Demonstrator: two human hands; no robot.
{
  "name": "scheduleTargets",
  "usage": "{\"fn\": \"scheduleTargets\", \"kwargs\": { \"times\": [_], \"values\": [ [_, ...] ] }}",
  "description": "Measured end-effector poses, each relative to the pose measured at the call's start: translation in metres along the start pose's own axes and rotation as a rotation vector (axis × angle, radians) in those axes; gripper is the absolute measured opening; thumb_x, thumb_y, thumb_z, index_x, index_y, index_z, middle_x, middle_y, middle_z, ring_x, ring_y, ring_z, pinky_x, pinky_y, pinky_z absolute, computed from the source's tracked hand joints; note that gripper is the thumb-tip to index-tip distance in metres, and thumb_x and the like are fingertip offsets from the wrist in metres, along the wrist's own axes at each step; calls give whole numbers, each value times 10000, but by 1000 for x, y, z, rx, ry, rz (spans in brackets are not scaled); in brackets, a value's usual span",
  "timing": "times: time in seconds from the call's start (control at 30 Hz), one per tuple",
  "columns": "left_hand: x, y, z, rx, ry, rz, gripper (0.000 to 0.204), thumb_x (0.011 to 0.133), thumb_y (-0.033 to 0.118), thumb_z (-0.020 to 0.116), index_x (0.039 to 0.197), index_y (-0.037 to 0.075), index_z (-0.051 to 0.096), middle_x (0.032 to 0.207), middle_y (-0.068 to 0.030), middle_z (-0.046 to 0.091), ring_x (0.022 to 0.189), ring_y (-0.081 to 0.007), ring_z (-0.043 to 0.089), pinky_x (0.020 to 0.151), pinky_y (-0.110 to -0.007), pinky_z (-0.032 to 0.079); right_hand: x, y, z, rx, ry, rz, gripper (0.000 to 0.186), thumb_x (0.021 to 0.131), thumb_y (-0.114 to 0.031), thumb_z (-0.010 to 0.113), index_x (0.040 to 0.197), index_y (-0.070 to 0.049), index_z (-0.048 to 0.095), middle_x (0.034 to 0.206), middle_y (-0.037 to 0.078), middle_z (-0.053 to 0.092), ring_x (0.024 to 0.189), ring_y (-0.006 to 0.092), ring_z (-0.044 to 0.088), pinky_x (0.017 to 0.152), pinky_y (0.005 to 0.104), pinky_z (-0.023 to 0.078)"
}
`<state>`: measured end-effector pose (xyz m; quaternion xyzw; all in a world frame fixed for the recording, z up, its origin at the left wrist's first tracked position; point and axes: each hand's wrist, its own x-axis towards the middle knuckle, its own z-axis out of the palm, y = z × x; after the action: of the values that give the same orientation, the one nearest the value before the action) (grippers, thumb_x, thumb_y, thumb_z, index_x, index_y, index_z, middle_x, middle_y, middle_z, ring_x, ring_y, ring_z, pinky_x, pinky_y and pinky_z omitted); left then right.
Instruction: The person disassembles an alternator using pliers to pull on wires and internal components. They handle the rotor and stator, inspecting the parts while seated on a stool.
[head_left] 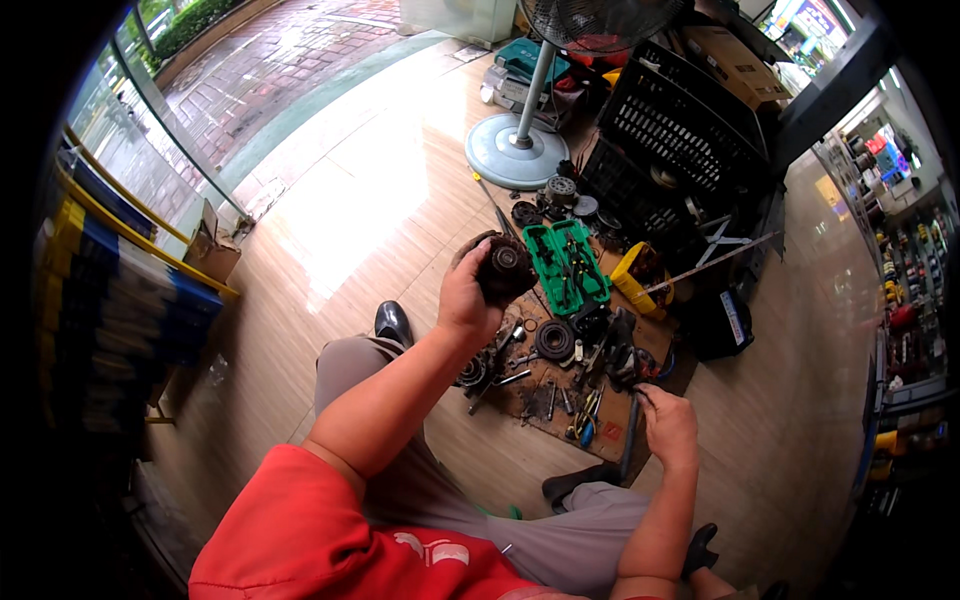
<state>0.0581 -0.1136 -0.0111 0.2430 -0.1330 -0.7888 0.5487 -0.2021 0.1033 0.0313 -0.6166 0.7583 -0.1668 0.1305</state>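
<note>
Raised over the floor, my left hand [468, 298] is closed around a dark, greasy round metal part [507, 270] with a bearing-like ring at its middle. My right hand [670, 425] is lower and to the right, its fingers pinched together beside a dark power-tool-like body [622, 350]. What those fingers hold is too small to make out. A dark bar [631, 440] stands just left of that hand. Between my hands, a black ring-shaped part [554, 340] lies on a stained cardboard sheet [535, 405], among wrenches, sockets and pliers [587, 432].
Beyond the cardboard lies an open green tool case [566, 265]. A yellow container [640, 275] and black crates [665, 125] stand to the right. The fan's round base [515, 150] is farther back. Yellow-framed shelving [150, 235] lines the left, and stocked shelves [915, 290] the right.
</note>
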Motion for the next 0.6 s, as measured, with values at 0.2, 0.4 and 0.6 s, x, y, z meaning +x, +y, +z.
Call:
{"fn": "scheduleTargets", "kwargs": {
  "times": [0.2, 0.4, 0.6],
  "values": [
    [-6, -4, 5, 0, -45, -36, 291, 1010, 265, 512, 1213, 66, 569, 1150, -130, 655, 1081, -319, 654, 934, -564, 553, 4, -4, 9, 10, -82, 92, 282, 911, -192, 660, 1159, -59, 679, 1000, 223, 696, 939, 416, 659, 808, 461, 524],
    [-15, -22, 12, -26, -62, -134, 288, 1009, 272, 521, 1212, 72, 565, 1165, -117, 649, 1106, -309, 642, 949, -565, 539, 11, -27, 22, 136, -124, 32, 396, 865, -167, 722, 1219, -17, 628, 1012, 245, 690, 966, 428, 653, 824, 458, 521],
    [-25, -47, 17, -88, -79, -237, 250, 997, 259, 548, 1139, 60, 600, 1088, -105, 667, 1014, -270, 659, 928, -489, 547, 19, -48, 35, 377, -22, -81, 323, 880, -123, 705, 1170, 1, 638, 941, 239, 693, 879, 393, 695, 747, 402, 532]
  ]
}}
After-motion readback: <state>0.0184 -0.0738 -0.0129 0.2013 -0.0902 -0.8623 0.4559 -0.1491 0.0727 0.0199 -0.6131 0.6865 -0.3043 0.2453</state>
